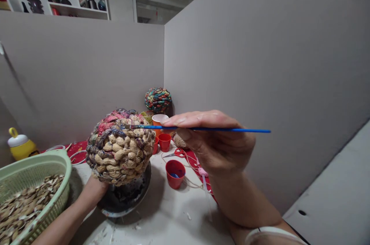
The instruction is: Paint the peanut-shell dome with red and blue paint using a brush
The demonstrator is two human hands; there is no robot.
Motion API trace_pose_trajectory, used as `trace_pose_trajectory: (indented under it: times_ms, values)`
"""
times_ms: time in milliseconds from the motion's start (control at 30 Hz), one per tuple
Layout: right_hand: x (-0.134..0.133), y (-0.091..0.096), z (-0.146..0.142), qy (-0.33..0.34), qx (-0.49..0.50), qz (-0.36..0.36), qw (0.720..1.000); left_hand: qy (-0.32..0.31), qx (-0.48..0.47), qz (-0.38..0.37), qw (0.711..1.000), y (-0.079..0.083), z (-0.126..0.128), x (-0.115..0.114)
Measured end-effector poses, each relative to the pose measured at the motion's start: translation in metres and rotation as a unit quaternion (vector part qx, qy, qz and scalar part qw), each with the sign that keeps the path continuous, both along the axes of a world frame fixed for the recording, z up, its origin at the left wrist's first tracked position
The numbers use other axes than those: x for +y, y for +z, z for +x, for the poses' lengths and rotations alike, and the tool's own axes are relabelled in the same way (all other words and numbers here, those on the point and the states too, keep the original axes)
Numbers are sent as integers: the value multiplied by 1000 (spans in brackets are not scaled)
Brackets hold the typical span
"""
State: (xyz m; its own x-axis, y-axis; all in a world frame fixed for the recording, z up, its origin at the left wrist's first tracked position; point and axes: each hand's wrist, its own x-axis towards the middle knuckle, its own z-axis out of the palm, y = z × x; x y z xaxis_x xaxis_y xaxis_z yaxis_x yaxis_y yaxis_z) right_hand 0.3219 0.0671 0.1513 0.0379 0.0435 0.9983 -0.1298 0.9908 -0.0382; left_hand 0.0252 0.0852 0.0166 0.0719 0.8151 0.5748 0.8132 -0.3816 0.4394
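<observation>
My right hand [219, 142] pinches a thin blue paintbrush [231, 130] held almost level. Its bristle end points left and meets the upper part of a ball covered in peanut shells [124, 156]. Red, purple and dark blue paint marks the ball's top and left side, while many shells lower down are bare tan. From below, my left hand [100, 185] supports the ball, its fingers hidden underneath. Behind and under the ball sits a dark bowl [127, 198] with a paint-stained rim. A red cup [175, 175] with blue paint inside stands right of the bowl.
At left is a green basket [65, 160] of shell pieces, with a yellow bottle [23, 150] behind. Further back are red-handled scissors [177, 154], another red cup [164, 142], cords and a multicoloured ball [158, 99]. Grey panels [260, 56] enclose the table's back and right.
</observation>
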Motion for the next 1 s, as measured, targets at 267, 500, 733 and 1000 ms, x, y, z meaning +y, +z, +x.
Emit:
trace_pose_trajectory:
  times_ms: [267, 500, 733, 1000]
  values:
    - [1, 1, 4, -7, -17, -22, 1000, -17, -28, -23, 999, 4, 1, -1]
    - [-2, 3, 5, -29, -3, -11, 1000, -27, -45, -33, 998, 23, 14, -13]
    - [0, 2, 0, 25, -27, -35, 999, -40, -48, -42, 997, 26, 14, -12]
    - [1, 7, 9, 16, -10, -21, 1000, -27, -46, -43, 998, 19, 11, -12]
